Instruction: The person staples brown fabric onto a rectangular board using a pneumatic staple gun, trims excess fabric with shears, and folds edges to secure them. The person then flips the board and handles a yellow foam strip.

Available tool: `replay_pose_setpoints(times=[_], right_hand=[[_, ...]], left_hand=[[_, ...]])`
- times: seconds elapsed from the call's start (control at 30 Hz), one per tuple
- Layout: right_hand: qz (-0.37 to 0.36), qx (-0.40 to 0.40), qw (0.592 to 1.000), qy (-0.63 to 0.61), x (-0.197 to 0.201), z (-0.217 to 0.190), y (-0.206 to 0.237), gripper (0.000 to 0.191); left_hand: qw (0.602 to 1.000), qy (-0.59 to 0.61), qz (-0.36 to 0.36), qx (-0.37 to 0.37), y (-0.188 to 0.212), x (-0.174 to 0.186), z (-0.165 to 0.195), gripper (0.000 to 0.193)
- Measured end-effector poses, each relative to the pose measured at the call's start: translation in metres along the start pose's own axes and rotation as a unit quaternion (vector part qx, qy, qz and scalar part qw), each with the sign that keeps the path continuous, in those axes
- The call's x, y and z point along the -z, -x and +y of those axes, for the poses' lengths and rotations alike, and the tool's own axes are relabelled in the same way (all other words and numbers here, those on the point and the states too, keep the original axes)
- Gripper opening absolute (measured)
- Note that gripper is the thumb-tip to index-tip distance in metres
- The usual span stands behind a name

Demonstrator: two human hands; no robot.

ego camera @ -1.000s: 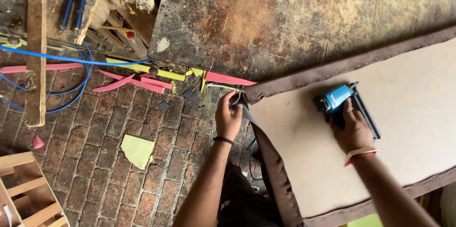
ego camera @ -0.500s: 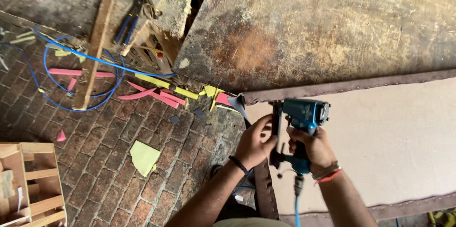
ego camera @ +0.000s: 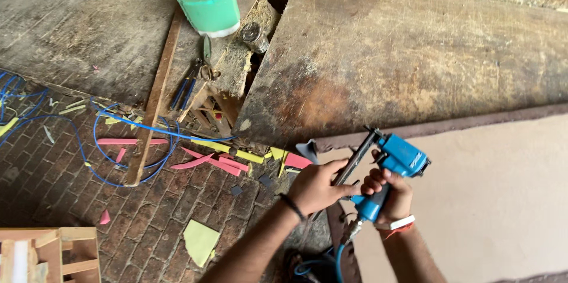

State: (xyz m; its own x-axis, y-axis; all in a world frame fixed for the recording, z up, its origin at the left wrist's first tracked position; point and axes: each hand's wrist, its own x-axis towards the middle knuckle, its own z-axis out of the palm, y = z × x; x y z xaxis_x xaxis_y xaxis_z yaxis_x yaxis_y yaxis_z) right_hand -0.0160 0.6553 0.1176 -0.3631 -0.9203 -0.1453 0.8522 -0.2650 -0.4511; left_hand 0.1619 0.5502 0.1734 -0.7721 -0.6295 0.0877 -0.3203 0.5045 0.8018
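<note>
Head camera view, looking down at two bare hands working over a brick floor [ego camera: 65,194] and a pale upholstered panel [ego camera: 491,200] at the right of the frame. The right hand [ego camera: 390,191], low and right of centre, has its fingers wrapped tight around the grip of a blue pneumatic stapler [ego camera: 393,167], which is lifted clear of the panel and tilted, its head toward the upper right. A blue air hose [ego camera: 339,262] runs from the base of the grip down to the bottom edge. The left hand [ego camera: 316,185], wearing a dark wristband, has its fingers closed on the stapler's long dark magazine rail [ego camera: 355,161], just left of the right hand.

The panel's brown fabric border [ego camera: 414,130] runs along its upper edge. Strips of pink and yellow foam [ego camera: 225,161] lie scattered at centre left, with coils of blue tubing [ego camera: 112,158] and a long wooden batten [ego camera: 155,90]. A green foam roll [ego camera: 211,3] stands at the top centre, near pliers [ego camera: 188,84] and a small jar [ego camera: 254,35]. A wooden frame [ego camera: 50,253] shows at the lower left corner.

As a judgement, handling the magazine goes best with the trigger finger kept off the trigger, the nose pointed away from both hands, and the rail gripped squarely so it slides without jamming. The hose should hang slack.
</note>
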Motion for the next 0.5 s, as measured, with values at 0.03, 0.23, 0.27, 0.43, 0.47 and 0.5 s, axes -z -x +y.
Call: replay_pose_setpoints(times=[0.03, 0.23, 0.27, 0.43, 0.47, 0.5], right_hand=[[-0.026, 0.001, 0.999, -0.045, 0.012, -0.002, -0.013, 0.054], [-0.089, -0.03, 0.967, -0.236, 0.049, 0.025, -0.048, 0.053], [-0.088, -0.022, 0.967, -0.238, 0.048, 0.031, -0.047, 0.055], [0.085, -0.041, 0.99, -0.102, 0.02, 0.051, -0.053, 0.048], [0.143, -0.064, 0.987, -0.042, 0.012, 0.055, -0.06, 0.045], [0.139, -0.083, 0.986, -0.042, 0.003, 0.062, -0.071, 0.039]], left_hand=[[0.999, 0.052, -0.005, -0.014, -0.007, 0.004, -0.008, 0.065], [0.989, 0.133, -0.049, 0.042, -0.047, 0.002, -0.03, 0.051], [0.986, 0.105, -0.087, 0.093, -0.049, 0.006, -0.03, 0.048], [0.961, -0.048, -0.224, 0.154, -0.059, 0.054, -0.033, 0.04], [0.97, -0.024, -0.208, 0.121, -0.062, 0.067, -0.038, 0.042], [0.977, -0.001, -0.193, 0.088, -0.063, 0.082, -0.046, 0.045]])
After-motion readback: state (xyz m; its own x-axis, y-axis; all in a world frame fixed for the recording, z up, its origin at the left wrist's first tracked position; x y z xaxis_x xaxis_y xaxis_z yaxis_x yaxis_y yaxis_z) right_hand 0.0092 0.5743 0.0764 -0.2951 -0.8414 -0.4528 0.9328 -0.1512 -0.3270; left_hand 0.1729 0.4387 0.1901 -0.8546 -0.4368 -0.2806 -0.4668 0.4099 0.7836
